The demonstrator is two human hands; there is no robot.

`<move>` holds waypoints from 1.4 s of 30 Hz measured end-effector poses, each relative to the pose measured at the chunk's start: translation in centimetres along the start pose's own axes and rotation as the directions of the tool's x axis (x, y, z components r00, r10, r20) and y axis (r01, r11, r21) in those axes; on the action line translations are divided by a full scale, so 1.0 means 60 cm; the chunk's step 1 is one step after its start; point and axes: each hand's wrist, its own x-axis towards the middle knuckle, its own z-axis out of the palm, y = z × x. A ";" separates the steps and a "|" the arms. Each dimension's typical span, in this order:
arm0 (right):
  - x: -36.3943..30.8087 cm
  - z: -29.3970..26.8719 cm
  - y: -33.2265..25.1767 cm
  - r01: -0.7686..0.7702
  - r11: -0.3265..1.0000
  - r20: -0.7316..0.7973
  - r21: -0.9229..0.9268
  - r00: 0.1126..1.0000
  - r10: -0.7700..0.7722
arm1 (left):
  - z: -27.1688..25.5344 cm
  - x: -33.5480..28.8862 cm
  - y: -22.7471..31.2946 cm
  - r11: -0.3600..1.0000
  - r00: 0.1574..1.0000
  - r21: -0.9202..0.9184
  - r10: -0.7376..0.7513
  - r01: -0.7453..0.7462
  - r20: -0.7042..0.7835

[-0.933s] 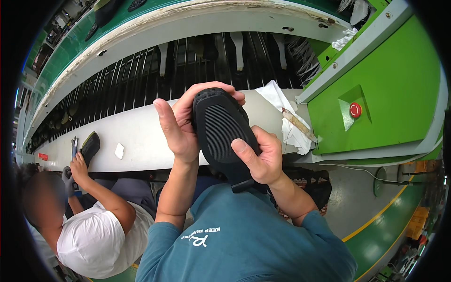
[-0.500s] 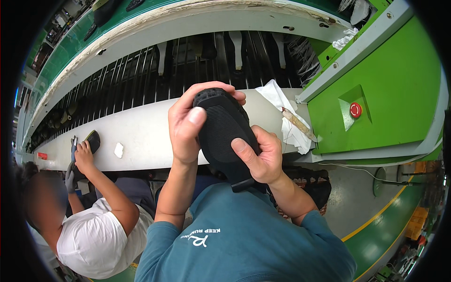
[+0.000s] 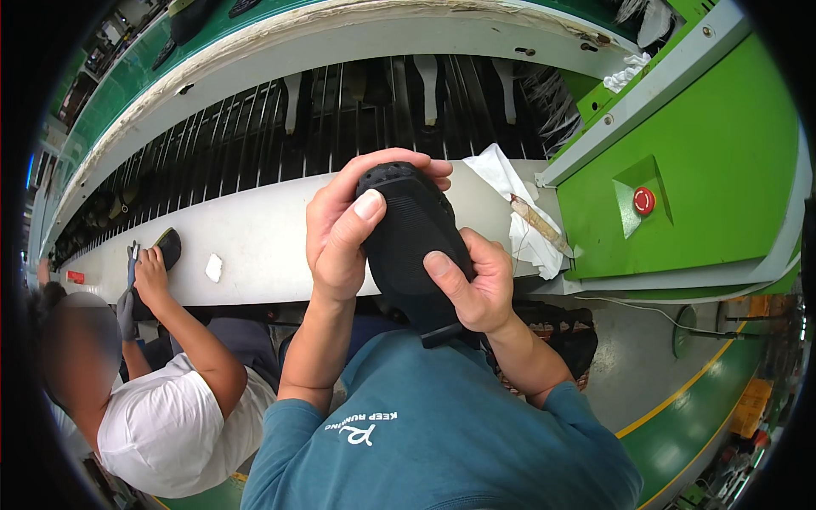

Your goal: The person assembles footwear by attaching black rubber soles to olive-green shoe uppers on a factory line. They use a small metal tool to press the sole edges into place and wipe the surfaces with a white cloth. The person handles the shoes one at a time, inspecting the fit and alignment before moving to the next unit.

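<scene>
A black shoe (image 3: 401, 246) is held up in front of my chest, its ribbed sole facing me. Round its far end wrap the fingers of my left hand (image 3: 338, 242), while the thumb presses on the sole near the edge. From the right side my right hand (image 3: 480, 289) grips the shoe's near half, its thumb lying across the sole. Most of the fingers on both hands are hidden behind the shoe, and so is its upper side.
A white ledge (image 3: 263, 246) runs along a conveyor of metal rollers (image 3: 255, 136). On it lie a white scrap (image 3: 213, 268) and a white cloth (image 3: 501, 178) under a wrapped tool (image 3: 540, 223). Right stands a green machine housing with a red button (image 3: 643, 201). A co-worker's hand (image 3: 151, 276) holds another shoe (image 3: 170, 248).
My left thumb has shifted a little to the right over the sole's far end. The shoe has tilted slightly in my hands; both hands still hold it.
</scene>
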 end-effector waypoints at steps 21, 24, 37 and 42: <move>-0.014 -0.008 -0.001 0.014 0.999 0.116 -0.047 0.993 -0.009 | 0.001 -0.029 0.025 0.988 0.997 0.138 0.076 -0.074 -0.009; -0.013 -0.004 -0.002 0.038 0.998 0.128 -0.052 0.991 -0.031 | 0.003 -0.031 0.034 0.988 0.998 0.147 0.055 -0.053 -0.013; 0.004 -0.002 -0.013 0.018 0.993 0.149 -0.116 0.989 0.000 | 0.003 -0.021 0.057 0.972 0.997 0.227 -0.055 0.065 -0.051; 0.044 -0.001 -0.059 -0.007 0.981 0.152 -0.191 0.988 0.036 | -0.014 0.001 0.052 0.982 0.999 0.184 -0.033 0.031 0.010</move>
